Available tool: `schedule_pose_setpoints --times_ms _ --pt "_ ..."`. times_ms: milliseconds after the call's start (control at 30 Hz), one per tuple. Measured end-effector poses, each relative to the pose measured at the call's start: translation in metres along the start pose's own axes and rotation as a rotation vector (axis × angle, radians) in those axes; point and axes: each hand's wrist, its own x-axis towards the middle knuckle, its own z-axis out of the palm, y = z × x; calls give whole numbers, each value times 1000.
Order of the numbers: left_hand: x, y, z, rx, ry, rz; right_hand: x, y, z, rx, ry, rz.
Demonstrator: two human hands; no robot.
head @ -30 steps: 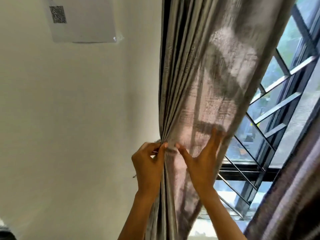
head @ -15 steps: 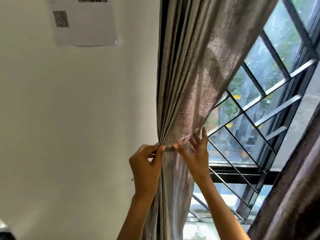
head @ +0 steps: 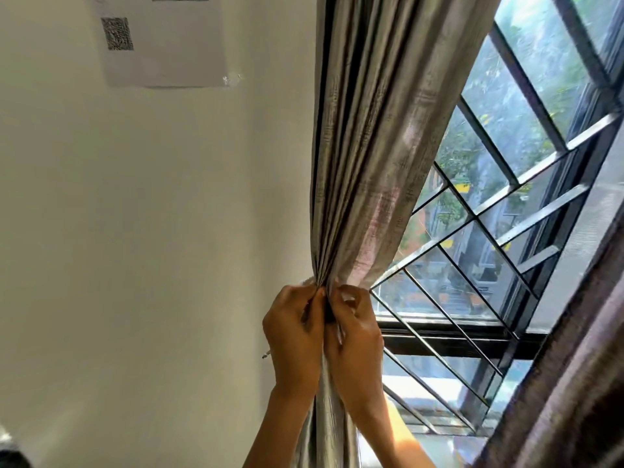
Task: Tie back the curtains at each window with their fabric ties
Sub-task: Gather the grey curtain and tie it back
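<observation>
Curtain (head: 368, 170), grey, is bunched between both sets of fingers; left hand (head: 295, 336) and right hand (head: 354, 332) pinch it, fingertips almost touching. Any tie is hidden. Likely risk: loosened pinch lets pleats spill over the window grille (head: 472, 251).

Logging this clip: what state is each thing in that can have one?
Grey pleated curtain: bunched tight at hand height, drawn off the glass.
Left hand: grips the gathered curtain.
Right hand: grips the gathered curtain beside it.
Fabric tie: not clearly visible.
White paper sheet: flat on the wall.
</observation>
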Motion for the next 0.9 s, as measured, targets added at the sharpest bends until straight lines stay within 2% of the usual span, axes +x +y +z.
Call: schedule_pose_setpoints --times_ms 100,267,333,433,500,533,700,767,900 --pt "-2 1 -1 -24 -12 -4 -3 1 -2 31 -57 -20" --pt "2 6 -1 -24 6 -17 -4 10 -8 234 -93 5" --pt "5 4 1 17 14 -5 1 14 -13 216 -39 1" --pt "6 3 3 18 11 1 18 26 -19 105 172 95" --pt "5 2 3 30 10 19 29 29 -23 205 173 253" --pt "4 2 4 32 12 22 32 29 -24 225 173 269" --pt "4 0 9 -4 10 -14 22 30 -21 -145 251 -97" --pt "3 -1 12 10 -22 -21 17 28 -15 -174 187 -137" --pt "2 -2 19 104 -47 -18 16 21 -9 -50 35 -121"
